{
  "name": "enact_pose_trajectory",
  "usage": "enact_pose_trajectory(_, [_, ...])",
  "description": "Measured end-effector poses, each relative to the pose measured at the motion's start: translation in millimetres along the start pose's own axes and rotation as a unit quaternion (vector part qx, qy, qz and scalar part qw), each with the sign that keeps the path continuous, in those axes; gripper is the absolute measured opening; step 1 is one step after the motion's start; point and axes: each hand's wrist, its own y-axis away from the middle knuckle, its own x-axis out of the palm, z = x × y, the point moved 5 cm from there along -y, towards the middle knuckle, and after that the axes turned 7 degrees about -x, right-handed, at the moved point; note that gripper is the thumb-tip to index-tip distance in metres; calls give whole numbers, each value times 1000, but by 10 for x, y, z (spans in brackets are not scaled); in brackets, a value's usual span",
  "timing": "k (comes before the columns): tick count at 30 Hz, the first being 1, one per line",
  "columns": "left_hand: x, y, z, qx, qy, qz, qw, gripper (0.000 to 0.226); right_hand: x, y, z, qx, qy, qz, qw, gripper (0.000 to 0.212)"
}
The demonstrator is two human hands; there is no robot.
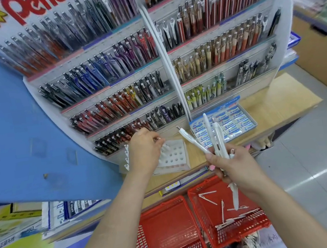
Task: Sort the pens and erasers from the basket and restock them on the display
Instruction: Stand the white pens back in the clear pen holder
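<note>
Nearest, red baskets point(165, 233) side by side under both wrists, loose white pens point(207, 197) in the right one. Left hand point(144, 150) curled, pinching a white pen point(164, 149) slanted down toward a white holed pen holder point(176, 154) just under the fingers. Right hand point(229, 162) clenched round a bunch of white pens point(210, 139), long axes fanned up and away toward the pen display point(114, 78), one hanging below the fist. Beyond their tips, a Pilot eraser box point(236, 120), partly blocked by them.
</note>
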Motion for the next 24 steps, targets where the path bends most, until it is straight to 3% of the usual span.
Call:
enact_pose_trajectory(4, [-46, 25, -11, -30, 10, 18, 999, 25, 33, 33, 34, -6, -11, 8, 1000, 7])
enact_pose_trajectory(7, [-231, 181, -117, -58, 146, 24, 987, 22, 56, 53, 80, -10, -8, 14, 1000, 8])
enact_pose_trajectory(9, [-299, 339, -211, -108, 326, 106, 933, 23, 74, 61, 111, -17, 4, 22, 1000, 8])
enact_pose_trajectory(11, [-334, 488, -300, -125, 413, 162, 887, 22, 111, 75, 145, -24, 15, 36, 999, 6])
enact_pose_trajectory(16, [-425, 601, -233, -148, 502, 142, 840, 5, 177, 102, 232, -24, 20, 56, 998, 7])
enact_pose_trajectory(20, [-509, 625, -138, -152, 521, 130, 830, 12, 144, 83, 248, -13, 22, 40, 999, 14])
enact_pose_trajectory(24, [-604, 620, -105, -130, 492, 118, 853, 11, 165, 84, 206, -18, 32, 35, 999, 12])
